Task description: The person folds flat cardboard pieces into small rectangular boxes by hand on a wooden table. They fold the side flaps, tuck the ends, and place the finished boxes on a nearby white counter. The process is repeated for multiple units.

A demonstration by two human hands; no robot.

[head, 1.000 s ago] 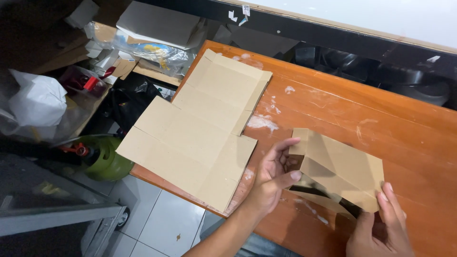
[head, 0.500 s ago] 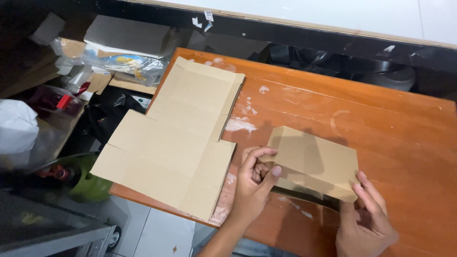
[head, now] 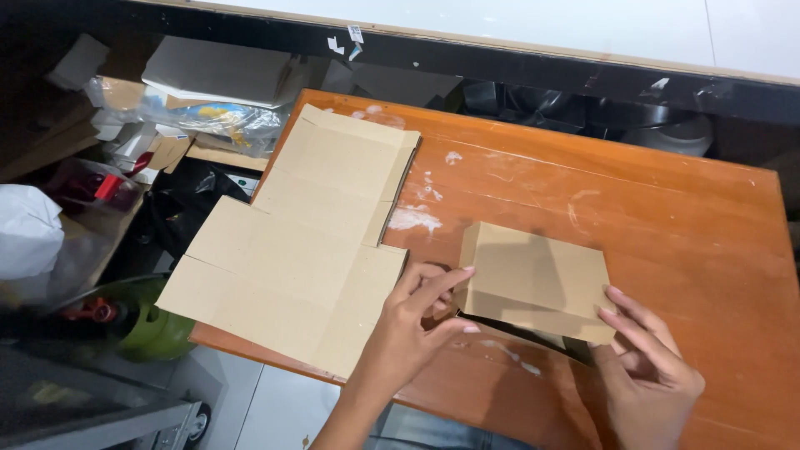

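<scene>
Left hand (head: 408, 325) and right hand (head: 646, 367) grasp opposite ends of the folded cardboard box (head: 533, 279) (long axis running hand to hand), top panel facing up on the tabletop (head: 667, 217).

Orange wooden table (head: 667, 217), white-smeared. Pale wall (head: 542, 21) behind. White tiled floor (head: 258, 400) lower left. Green gas cylinder (head: 154, 329), white bag (head: 25, 229) beside clutter.
</scene>
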